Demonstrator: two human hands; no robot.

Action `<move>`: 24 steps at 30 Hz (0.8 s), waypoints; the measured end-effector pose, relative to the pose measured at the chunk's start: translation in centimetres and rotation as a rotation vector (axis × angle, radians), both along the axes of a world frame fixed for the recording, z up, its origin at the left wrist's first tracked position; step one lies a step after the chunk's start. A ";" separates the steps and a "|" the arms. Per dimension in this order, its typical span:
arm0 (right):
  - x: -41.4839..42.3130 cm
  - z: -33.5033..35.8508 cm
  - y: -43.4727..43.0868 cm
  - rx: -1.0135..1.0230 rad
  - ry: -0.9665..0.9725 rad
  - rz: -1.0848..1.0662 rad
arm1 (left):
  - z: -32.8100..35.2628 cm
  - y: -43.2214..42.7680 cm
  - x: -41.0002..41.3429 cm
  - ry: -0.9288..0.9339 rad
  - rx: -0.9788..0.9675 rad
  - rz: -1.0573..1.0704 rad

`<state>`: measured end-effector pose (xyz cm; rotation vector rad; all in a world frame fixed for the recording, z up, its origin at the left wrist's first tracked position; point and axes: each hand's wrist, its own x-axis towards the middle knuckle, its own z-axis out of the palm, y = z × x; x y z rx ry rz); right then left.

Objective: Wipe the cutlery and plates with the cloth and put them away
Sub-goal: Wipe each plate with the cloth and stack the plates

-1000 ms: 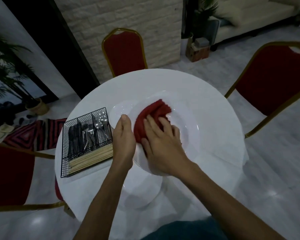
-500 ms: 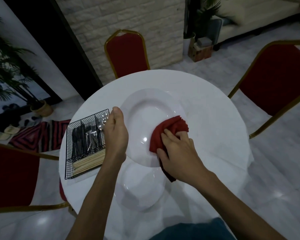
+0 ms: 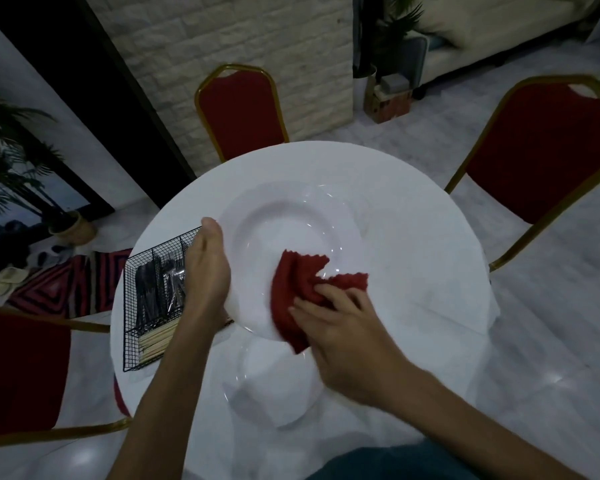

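I hold a large white plate [image 3: 278, 223] tilted above the round white table [image 3: 413, 237]. My left hand [image 3: 207, 271] grips the plate's left rim, thumb on top. My right hand [image 3: 336, 327] presses a bunched red cloth [image 3: 302, 282] against the plate's lower right part, fingers curled round the cloth. A second white plate [image 3: 274, 386] lies flat on the table below the held one. A black wire basket [image 3: 153, 306] at the table's left edge holds dark cutlery and pale chopsticks.
Red chairs with gold frames stand around the table: one behind [image 3: 241, 109], one at the right [image 3: 548, 150], one at the left [image 3: 18, 375]. A striped rug [image 3: 66, 285] and a potted plant [image 3: 11, 161] lie to the left. Pale floor surrounds the table.
My right hand has swept the red cloth from the plate's upper middle down to its lower right. My left hand keeps its grip on the left rim.
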<state>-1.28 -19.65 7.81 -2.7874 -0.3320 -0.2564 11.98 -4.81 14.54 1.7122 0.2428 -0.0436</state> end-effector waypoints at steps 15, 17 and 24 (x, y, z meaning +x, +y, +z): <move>5.5 -1.7 -0.7 -0.028 0.057 -0.110 | -3.0 -1.8 -1.7 0.069 0.026 -0.057; 5.2 -2.2 -1.2 -0.083 0.102 -0.220 | -2.6 -0.8 -1.1 0.060 0.041 -0.016; -1.1 -1.8 3.5 -0.025 0.197 -0.038 | -1.5 -0.3 -0.2 -0.017 0.089 0.057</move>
